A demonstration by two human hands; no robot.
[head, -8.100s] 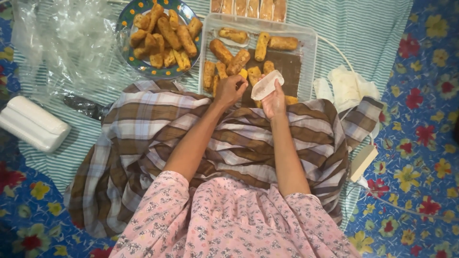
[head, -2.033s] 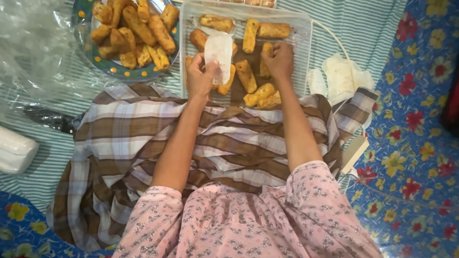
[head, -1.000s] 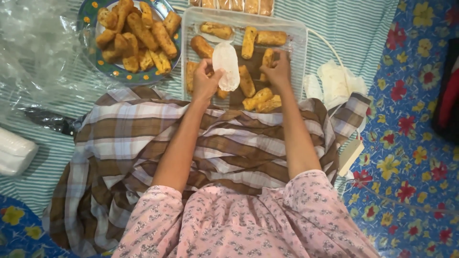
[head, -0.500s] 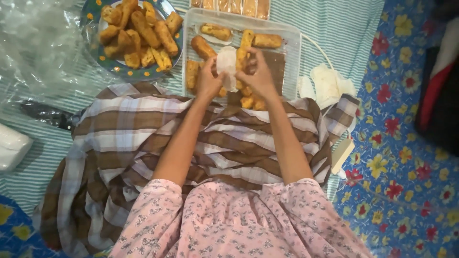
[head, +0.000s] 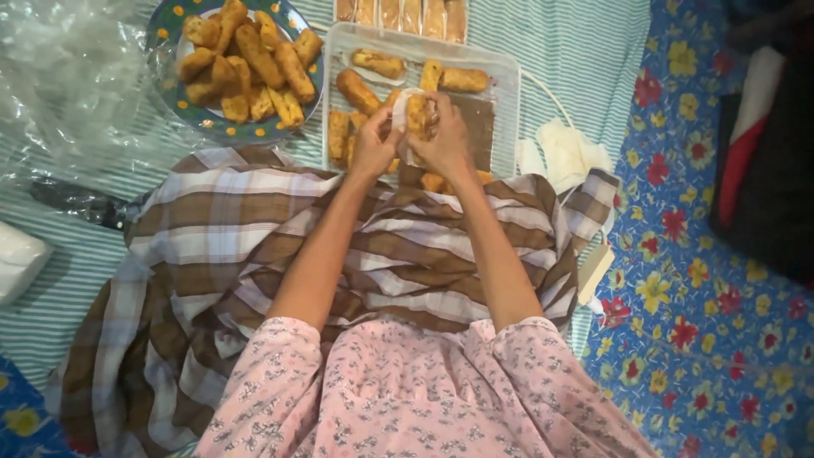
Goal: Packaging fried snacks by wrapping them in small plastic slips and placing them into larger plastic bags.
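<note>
My left hand point(head: 371, 148) holds a small white plastic wrapper point(head: 398, 114) by its edge. Against it, my right hand point(head: 444, 140) presses a golden fried roll point(head: 417, 114), and the roll lies partly inside the wrapper. Both hands meet over the near part of a clear plastic tray point(head: 507, 110) that carries several more fried rolls point(head: 363, 89). My lap below is covered by a brown and white checked cloth point(head: 254, 254).
A blue flowered plate point(head: 208, 127) heaped with fried rolls stands left of the tray. Wrapped rolls point(head: 398, 10) line the top edge. Crumpled clear plastic point(head: 68, 85) lies at left, a pile of white wrappers point(head: 572, 153) at right, and a white box point(head: 17, 259) at far left.
My right hand picked a roll from the tray and brought it to the wrapper in my left hand. Earlier the wrapper was in my right hand.
</note>
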